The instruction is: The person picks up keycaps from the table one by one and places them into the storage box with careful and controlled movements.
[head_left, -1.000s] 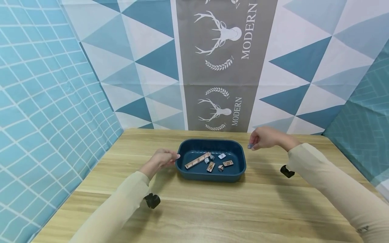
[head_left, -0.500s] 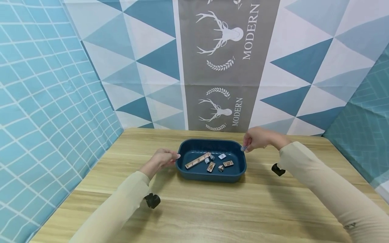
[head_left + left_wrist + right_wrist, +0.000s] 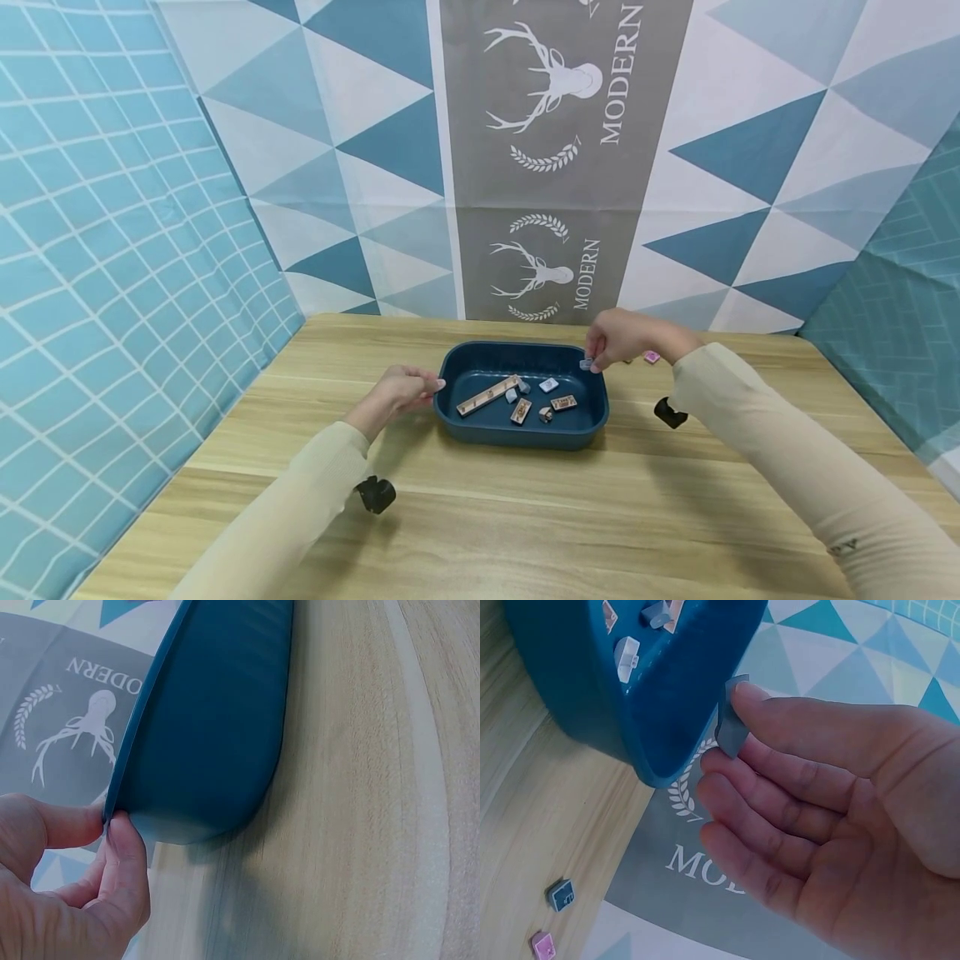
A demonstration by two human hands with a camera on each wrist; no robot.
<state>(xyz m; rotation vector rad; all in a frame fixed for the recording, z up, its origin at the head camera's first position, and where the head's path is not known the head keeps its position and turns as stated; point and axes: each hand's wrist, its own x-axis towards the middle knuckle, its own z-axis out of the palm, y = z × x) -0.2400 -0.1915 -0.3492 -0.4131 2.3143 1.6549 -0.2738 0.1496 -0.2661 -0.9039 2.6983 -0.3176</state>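
A dark blue rectangular tray (image 3: 517, 436) stands on the wooden table. My left hand (image 3: 397, 390) pinches its left rim between thumb and fingers, seen close in the left wrist view. Over the tray's far right corner, my right hand (image 3: 622, 337) holds a small grey-blue keycap (image 3: 733, 724) between thumb and fingertips. Inside the tray lie a long wood-coloured spacebar keycap (image 3: 487, 396), a white keycap (image 3: 548, 385), two small wood-patterned keycaps, one of them a brown-marked keycap (image 3: 563, 403), and several other small pieces.
Right of the tray, a pink keycap (image 3: 652, 357) and a dark blue keycap (image 3: 561, 895) lie on the wooden table (image 3: 480, 517). A patterned backdrop with deer prints (image 3: 547, 275) rises behind the table's far edge. Blue grid-patterned cloth (image 3: 135, 292) hangs at the left.
My right hand has moved left with the keycap, from beside the tray to over its far right corner. The pink keycap has come into sight behind it. My left hand stays at the rim.
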